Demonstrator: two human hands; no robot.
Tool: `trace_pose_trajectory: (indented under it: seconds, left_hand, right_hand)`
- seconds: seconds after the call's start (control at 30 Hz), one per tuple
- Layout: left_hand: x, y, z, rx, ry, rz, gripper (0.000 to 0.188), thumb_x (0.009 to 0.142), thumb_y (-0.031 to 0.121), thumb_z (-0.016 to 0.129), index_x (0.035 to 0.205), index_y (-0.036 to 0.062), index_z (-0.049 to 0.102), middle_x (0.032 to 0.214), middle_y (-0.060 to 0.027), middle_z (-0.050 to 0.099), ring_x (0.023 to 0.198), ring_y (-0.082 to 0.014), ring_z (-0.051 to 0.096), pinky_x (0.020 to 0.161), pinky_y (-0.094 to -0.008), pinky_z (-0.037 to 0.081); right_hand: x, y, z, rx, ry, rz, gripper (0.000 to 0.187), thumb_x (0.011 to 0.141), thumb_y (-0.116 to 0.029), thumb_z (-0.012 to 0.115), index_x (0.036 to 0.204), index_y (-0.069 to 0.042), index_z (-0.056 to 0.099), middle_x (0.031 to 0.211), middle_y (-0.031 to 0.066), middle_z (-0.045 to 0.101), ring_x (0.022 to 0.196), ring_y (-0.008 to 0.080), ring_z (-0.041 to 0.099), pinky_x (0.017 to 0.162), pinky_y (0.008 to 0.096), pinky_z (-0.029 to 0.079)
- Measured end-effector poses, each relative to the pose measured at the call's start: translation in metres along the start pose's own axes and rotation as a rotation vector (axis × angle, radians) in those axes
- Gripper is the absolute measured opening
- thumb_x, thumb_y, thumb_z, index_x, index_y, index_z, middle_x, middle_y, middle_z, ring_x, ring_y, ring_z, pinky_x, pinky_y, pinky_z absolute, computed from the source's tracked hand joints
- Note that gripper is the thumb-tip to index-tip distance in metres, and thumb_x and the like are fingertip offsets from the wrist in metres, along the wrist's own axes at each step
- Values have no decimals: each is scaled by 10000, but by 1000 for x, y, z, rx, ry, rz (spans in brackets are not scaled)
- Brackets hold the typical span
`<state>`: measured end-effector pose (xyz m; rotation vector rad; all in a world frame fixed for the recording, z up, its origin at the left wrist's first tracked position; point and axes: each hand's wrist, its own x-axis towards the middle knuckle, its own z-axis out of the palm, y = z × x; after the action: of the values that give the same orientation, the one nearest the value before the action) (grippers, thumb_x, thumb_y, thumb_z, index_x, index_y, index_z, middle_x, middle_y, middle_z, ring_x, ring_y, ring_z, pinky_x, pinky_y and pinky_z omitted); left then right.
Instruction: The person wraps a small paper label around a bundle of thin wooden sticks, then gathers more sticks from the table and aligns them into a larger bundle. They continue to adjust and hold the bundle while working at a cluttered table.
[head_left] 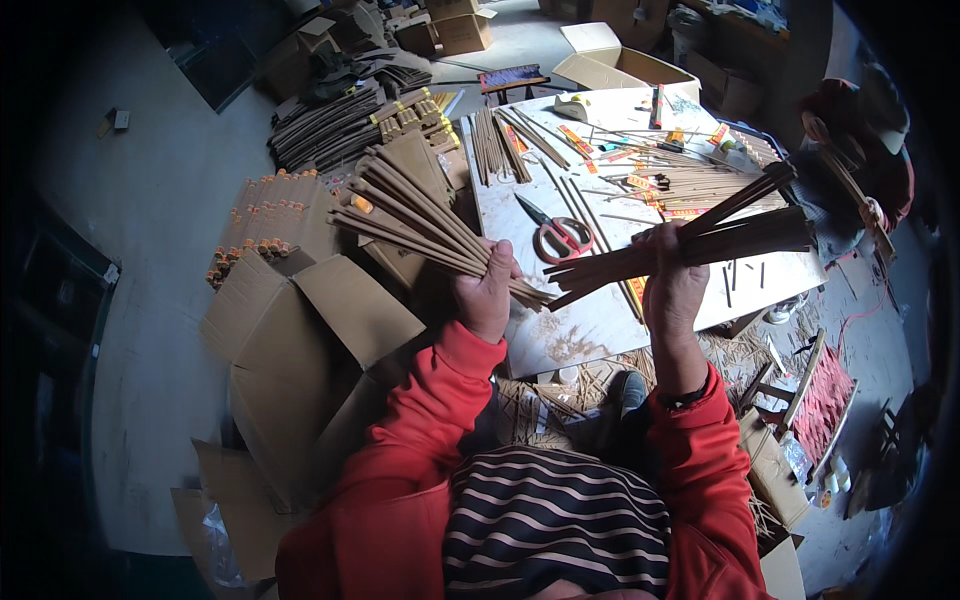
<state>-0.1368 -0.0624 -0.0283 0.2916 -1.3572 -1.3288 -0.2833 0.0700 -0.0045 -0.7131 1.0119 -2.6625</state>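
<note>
My left hand (488,292) is closed round a fanned bundle of thin brown sticks (415,210), which look like incense sticks. Their spread ends point up and to the left, over the boxes beside the table. In my right hand (672,278) is a second, darker bundle of brown sticks (745,240), held above the table's right part. One clump in it splits upward from the rest. The near ends of both bundles come close together between my hands. Red-handled scissors (562,240) lie on the white table (560,335) beyond them, blades toward the far left.
Loose sticks (700,185) and red-yellow labels (577,140) are strewn over the table. Open cardboard boxes (360,310) stand at its left, near stacked stick bundles (270,215). Another person (870,150) holds sticks at the right. A pink-seated stool (825,400) and stick scraps lie on the floor.
</note>
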Motion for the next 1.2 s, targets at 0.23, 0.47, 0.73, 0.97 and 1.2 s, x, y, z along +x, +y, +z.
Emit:
trace_pose_trajectory:
  seconds: [0.23, 0.47, 0.73, 0.97, 1.2]
  left_hand:
    - [61, 25, -71, -867, 418, -513, 306, 912, 247, 478, 672, 73, 400, 600, -18, 399, 547, -145, 394, 565, -281, 404]
    - [60, 22, -83, -974, 506, -640, 345, 921, 229, 444, 625, 61, 386, 561, -39, 396, 522, -168, 403, 537, -293, 415]
    - [63, 16, -68, -1009, 476, -710, 342, 921, 229, 443, 627, 62, 390, 559, -35, 405, 520, -160, 405, 527, -281, 412]
    - [59, 9, -61, -954, 492, -749, 349, 917, 230, 450, 615, 64, 390, 553, -37, 408, 522, -162, 415, 531, -281, 415]
    - [52, 7, -58, -975, 433, -774, 333, 923, 226, 442, 640, 63, 376, 576, -46, 400, 554, -166, 421, 561, -288, 424]
  right_hand:
    - [40, -25, -98, 674, 189, 170, 203, 895, -155, 509, 751, -13, 491, 679, 63, 498, 691, 187, 474, 766, 359, 431]
    - [29, -7, -125, 940, 277, 393, 183, 889, -99, 492, 725, -20, 474, 678, 58, 465, 691, 188, 449, 755, 356, 421]
    - [25, 1, -136, 1071, 217, 458, 183, 898, -115, 483, 743, -23, 451, 693, 63, 442, 718, 190, 429, 770, 338, 406]
    - [21, 2, -139, 1082, 219, 485, 204, 906, -134, 474, 740, -16, 462, 699, 67, 450, 720, 197, 427, 767, 336, 409]
    - [22, 7, -146, 1078, 287, 522, 196, 903, -130, 480, 753, -5, 466, 706, 73, 459, 737, 206, 447, 774, 342, 427]
